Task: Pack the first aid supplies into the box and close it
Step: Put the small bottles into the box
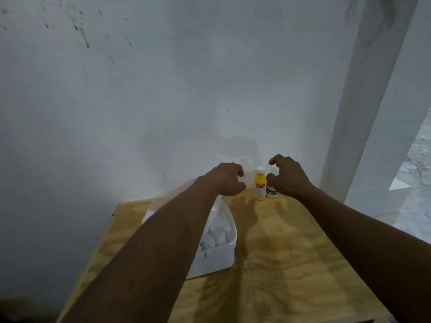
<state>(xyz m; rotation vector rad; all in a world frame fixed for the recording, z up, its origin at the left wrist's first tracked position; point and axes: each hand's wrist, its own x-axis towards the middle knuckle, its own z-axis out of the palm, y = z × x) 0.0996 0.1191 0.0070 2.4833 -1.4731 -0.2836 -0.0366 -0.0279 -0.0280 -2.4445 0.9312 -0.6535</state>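
Note:
A yellow bottle (pixel 260 185) with a white cap stands upright at the far end of the wooden table (pixel 291 252), against the wall. A white bottle with a green label (pixel 272 191) stands right beside it, partly hidden behind my right hand (pixel 288 176). That hand hovers over the white bottle with curled, parted fingers and holds nothing. My left hand (pixel 225 179) hangs just left of the yellow bottle, fingers loosely curled, holding nothing. Under my left forearm sits an open white plastic box (pixel 217 255) with white packets inside.
A white wall stands directly behind the table. A white post (pixel 363 101) rises at the right, with pale floor (pixel 415 183) beyond it. The table's left and right edges drop off near my arms.

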